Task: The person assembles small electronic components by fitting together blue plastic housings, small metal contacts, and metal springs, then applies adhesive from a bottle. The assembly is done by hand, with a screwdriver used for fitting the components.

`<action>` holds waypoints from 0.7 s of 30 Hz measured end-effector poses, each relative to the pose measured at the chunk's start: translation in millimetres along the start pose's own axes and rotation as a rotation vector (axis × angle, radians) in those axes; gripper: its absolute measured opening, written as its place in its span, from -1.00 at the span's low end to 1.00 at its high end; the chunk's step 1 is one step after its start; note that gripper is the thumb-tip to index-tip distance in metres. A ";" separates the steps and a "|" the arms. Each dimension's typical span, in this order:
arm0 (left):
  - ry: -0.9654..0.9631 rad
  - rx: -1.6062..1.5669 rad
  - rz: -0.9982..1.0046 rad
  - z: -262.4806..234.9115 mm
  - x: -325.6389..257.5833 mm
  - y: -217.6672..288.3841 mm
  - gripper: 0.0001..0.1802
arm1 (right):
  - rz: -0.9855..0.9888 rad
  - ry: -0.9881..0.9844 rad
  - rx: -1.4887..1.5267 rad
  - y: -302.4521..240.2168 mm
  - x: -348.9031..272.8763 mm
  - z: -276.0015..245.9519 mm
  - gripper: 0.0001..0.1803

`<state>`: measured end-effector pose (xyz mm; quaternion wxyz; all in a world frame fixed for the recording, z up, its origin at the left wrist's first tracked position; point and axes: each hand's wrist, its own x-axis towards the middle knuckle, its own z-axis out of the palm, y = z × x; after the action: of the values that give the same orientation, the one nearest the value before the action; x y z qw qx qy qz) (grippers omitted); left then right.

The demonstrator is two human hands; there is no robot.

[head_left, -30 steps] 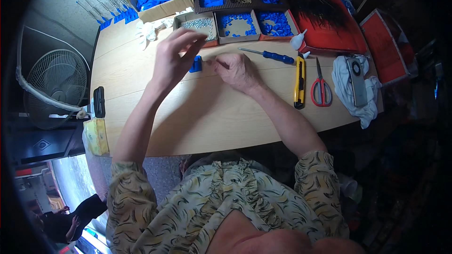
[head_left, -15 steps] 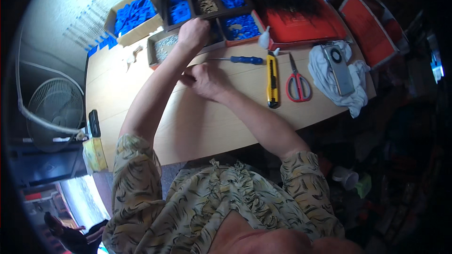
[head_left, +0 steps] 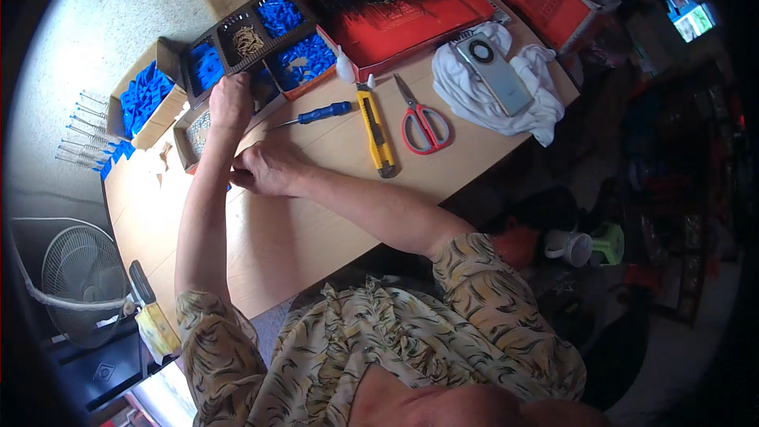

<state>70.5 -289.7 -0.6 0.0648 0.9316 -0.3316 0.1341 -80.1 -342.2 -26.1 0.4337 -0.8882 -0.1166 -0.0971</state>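
Observation:
My left hand [head_left: 232,103] reaches over the small boxes at the table's far left, its fingers pointing down and mostly hidden behind the hand. Below it lies an open box of small silvery parts [head_left: 194,134]. Closer to me, my right hand [head_left: 271,168] is closed in a pinch just above the table. A bit of a small blue piece [head_left: 229,187] shows at its fingertips; its shape cannot be made out. A blue-handled screwdriver [head_left: 324,113] lies beyond the right hand. To the right are a yellow utility knife [head_left: 373,130] and red-handled scissors [head_left: 425,126].
Behind the hands stand a cardboard box of blue parts [head_left: 145,101], a dark tray with brass-coloured pieces [head_left: 246,41] and a box of small blue pieces [head_left: 303,61]. A red lid [head_left: 379,39] holds thin black strands. A phone [head_left: 496,79] rests on white cloth [head_left: 545,115].
The view has swung, so the whole table sits farther left. Both hands stay near the same boxes. A blue bit now shows at my right fingertips.

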 end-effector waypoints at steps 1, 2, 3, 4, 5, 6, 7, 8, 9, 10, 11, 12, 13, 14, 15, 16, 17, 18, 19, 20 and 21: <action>0.003 -0.006 0.007 -1.9 -1.5 -0.6 -0.83 | 0.006 -0.021 -0.002 1.2 -0.2 0.9 -0.52; 0.012 -0.051 0.006 -6.3 -2.4 0.0 -0.85 | 0.011 -0.044 -0.004 0.6 -0.6 -1.9 -0.51; 0.021 -0.094 0.001 -10.8 -4.4 0.0 -0.87 | 0.014 -0.042 -0.010 -0.8 -1.9 -3.9 -0.51; 0.025 -0.104 -0.030 -15.6 -7.5 -1.0 -0.88 | 0.031 -0.070 -0.025 -3.0 -3.3 -4.8 -0.50; 0.026 -0.107 -0.030 -22.5 -10.4 -0.6 -0.88 | 0.049 -0.096 -0.040 -7.0 -4.2 -7.0 -0.50; 0.081 -0.195 -0.057 -29.8 -14.0 -1.4 -0.89 | 0.035 -0.082 -0.035 -9.8 -3.9 -7.0 -0.47; 0.135 -0.282 -0.088 -38.0 -19.1 -4.1 -0.89 | 0.031 -0.087 -0.035 -10.3 -2.7 -4.8 -0.47; 0.086 -0.320 -0.131 -50.1 -22.4 -2.2 -0.91 | 0.024 -0.081 -0.029 -6.8 -1.7 -4.7 -0.48; 0.082 -0.327 -0.130 -59.6 -28.6 -2.6 -0.91 | 0.022 -0.076 -0.023 -2.6 -1.8 -3.5 -0.48; 0.102 -0.365 -0.122 -68.8 -36.9 -3.5 -0.90 | 0.029 -0.079 -0.025 1.3 -2.6 -1.9 -0.48; 0.125 -0.402 -0.112 -77.9 -45.7 -4.0 -0.86 | -0.010 -0.039 -0.002 5.2 -3.2 -1.9 -0.48; 0.121 -0.529 -0.139 -87.0 -58.4 -8.6 -0.86 | -0.050 -0.001 0.022 5.5 -2.8 -2.4 -0.47; 0.115 -0.658 -0.166 -92.9 -73.3 -15.3 -0.85 | -0.044 0.000 0.019 5.6 -2.7 -2.5 -0.47; 0.104 -0.772 -0.221 -100.3 -92.4 -29.2 -0.87 | -0.029 -0.024 0.000 -1.8 -2.1 -4.8 -0.50; 0.088 -0.895 -0.269 -103.0 -109.3 -41.8 -0.89 | -0.006 -0.044 -0.025 -4.1 -2.5 -7.0 -0.52; 0.139 -1.043 -0.329 -101.9 -123.9 -47.9 -0.87 | 0.003 -0.037 -0.036 -1.7 -2.9 -6.1 -0.52; 0.192 -1.187 -0.391 -104.1 -139.2 -53.1 -0.85 | -0.020 -0.008 0.011 -1.0 -3.3 -3.2 -0.54; 0.220 -1.169 -0.457 -107.9 -155.3 -58.5 -0.82 | -0.049 0.014 0.060 -0.8 -3.4 0.7 -0.57; 0.242 -1.156 -0.519 -109.4 -168.0 -63.5 -0.79 | -0.042 0.019 0.049 1.4 -4.1 2.1 -0.57; 0.247 -1.161 -0.518 -105.5 -184.0 -74.7 -0.79 | -0.098 0.050 0.038 1.0 -3.4 5.5 -0.59; 0.325 -1.225 -0.612 -94.9 -201.3 -90.2 -0.78 | -0.155 0.079 0.029 -2.0 -2.5 8.2 -0.60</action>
<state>-41.6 -79.4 28.3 0.6613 0.7471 -0.0565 0.0366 -82.5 -334.9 -30.3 0.4422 -0.8656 -0.1691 -0.1634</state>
